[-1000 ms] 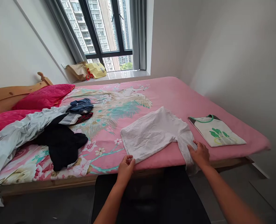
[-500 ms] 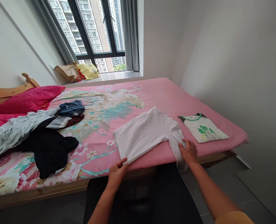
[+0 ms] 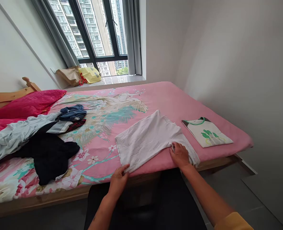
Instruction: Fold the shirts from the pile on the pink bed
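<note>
A white shirt (image 3: 147, 137) lies spread over the near edge of the bed, doubled lengthwise, with its sleeve pointing to the right. My left hand (image 3: 119, 179) pinches the shirt's hem corner at the bed's front edge. At the underarm, where sleeve meets body, my right hand (image 3: 179, 155) has its fingers closed on the cloth; the sleeve's end shows beyond the hand. To the right rests a folded white T-shirt (image 3: 209, 135) with a green collar and a green plant print, apart from both hands.
The bed (image 3: 160, 95) has a pink floral sheet and a wooden frame. At its left lie a black garment (image 3: 50, 156), pale blue clothing (image 3: 24, 131), folded jeans (image 3: 73, 112) and a red pillow (image 3: 33, 102). A yellow bag (image 3: 90, 75) and a brown paper bag (image 3: 69, 76) sit on the windowsill.
My right hand has moved left from the sleeve to the underarm. The sleeve, which hung over the bed's edge, now lies straighter out to the right. My left hand stays at the hem.
</note>
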`<state>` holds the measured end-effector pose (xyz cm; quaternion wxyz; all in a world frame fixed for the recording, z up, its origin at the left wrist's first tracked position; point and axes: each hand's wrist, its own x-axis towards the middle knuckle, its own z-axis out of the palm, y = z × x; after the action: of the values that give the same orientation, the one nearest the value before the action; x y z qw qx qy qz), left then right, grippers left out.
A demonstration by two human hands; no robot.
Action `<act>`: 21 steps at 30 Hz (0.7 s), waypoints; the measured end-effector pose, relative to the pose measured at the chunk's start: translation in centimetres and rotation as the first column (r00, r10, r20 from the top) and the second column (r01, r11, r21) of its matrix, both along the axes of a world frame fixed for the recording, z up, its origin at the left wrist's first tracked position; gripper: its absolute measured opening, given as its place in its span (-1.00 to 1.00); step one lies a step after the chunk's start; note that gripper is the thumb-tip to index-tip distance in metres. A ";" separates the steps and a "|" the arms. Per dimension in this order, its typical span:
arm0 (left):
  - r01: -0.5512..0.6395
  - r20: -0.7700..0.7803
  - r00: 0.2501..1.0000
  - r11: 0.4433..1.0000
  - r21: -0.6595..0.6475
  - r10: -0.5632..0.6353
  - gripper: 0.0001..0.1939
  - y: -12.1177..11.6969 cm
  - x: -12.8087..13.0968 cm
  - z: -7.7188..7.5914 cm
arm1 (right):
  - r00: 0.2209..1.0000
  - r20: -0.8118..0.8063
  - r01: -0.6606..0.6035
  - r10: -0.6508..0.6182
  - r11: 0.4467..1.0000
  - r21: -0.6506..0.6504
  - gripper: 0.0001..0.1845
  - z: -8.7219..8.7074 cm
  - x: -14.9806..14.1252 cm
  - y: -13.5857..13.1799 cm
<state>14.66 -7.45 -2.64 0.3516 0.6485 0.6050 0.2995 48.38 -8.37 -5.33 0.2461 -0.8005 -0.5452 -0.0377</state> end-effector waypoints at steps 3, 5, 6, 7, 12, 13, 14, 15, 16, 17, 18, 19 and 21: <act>0.012 -0.060 0.998 0.998 0.060 -0.008 -0.67 0.4 0.1 1.0 | 0.997 -0.065 -0.037 0.032 0.997 -0.063 -0.72 -0.1 1.5 1.3; 0.024 -0.093 0.996 0.993 0.119 -0.013 -0.69 0.5 0.1 1.6 | 0.989 -0.149 -0.031 0.022 0.998 -0.058 -0.71 0.1 2.7 1.6; 0.031 -0.108 0.994 0.989 0.145 -0.015 -0.69 0.4 0.2 1.9 | 0.980 -0.199 -0.019 0.009 0.999 -0.049 -0.70 0.3 3.1 1.6; 0.040 -0.121 0.992 0.985 0.168 -0.020 -0.70 0.3 0.2 2.2 | 0.968 -0.249 -0.001 -0.008 0.999 -0.037 -0.70 0.5 3.5 1.4; 0.078 -0.162 0.986 0.970 0.231 -0.041 -0.69 -1.1 -0.3 2.8 | 0.933 -0.359 0.057 -0.024 0.995 0.081 -0.70 2.2 3.3 -1.1; 0.081 -0.170 0.985 0.968 0.237 -0.040 -0.69 -1.7 -0.7 2.8 | 0.940 -0.340 0.040 -0.004 0.994 0.097 -0.70 2.3 3.1 -2.0; 0.080 -0.178 0.983 0.967 0.241 -0.037 -0.70 -2.4 -1.2 2.7 | 0.949 -0.314 0.003 0.028 0.995 0.100 -0.70 2.4 2.9 -3.0; 0.080 -0.187 0.982 0.967 0.242 -0.035 -0.70 -3.1 -1.9 2.5 | 0.956 -0.283 -0.049 0.073 0.995 0.091 -0.70 2.3 2.8 -4.2; 0.082 -0.198 0.980 0.968 0.237 -0.034 -0.71 -4.0 -2.5 2.2 | 0.960 -0.250 -0.110 0.126 0.991 0.075 -0.70 2.1 2.8 -5.5; 0.086 -0.211 0.977 0.970 0.226 -0.037 -0.72 -5.0 -3.3 1.8 | 0.959 -0.217 -0.175 0.183 0.983 0.057 -0.70 1.8 2.8 -6.9; 0.093 -0.226 0.973 0.974 0.209 -0.044 -0.73 -6.0 -4.0 1.4 | 0.952 -0.186 -0.238 0.242 0.970 0.043 -0.71 1.4 2.8 -8.3; 0.100 -0.241 0.969 0.977 0.188 -0.053 -0.74 -7.1 -4.7 0.9 | 0.943 -0.158 -0.293 0.294 0.956 0.029 -0.71 0.9 2.8 -9.8; 0.123 -0.259 0.963 0.981 0.150 -0.081 -0.74 -9.1 -5.8 0.0 | 0.911 -0.116 -0.399 0.396 0.917 -0.002 -0.70 0.0 2.8 -12.7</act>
<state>8.82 -16.58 -2.66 0.2325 0.7385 0.5834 0.2454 51.20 -21.04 -5.34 0.2687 -0.6768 -0.6822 0.0655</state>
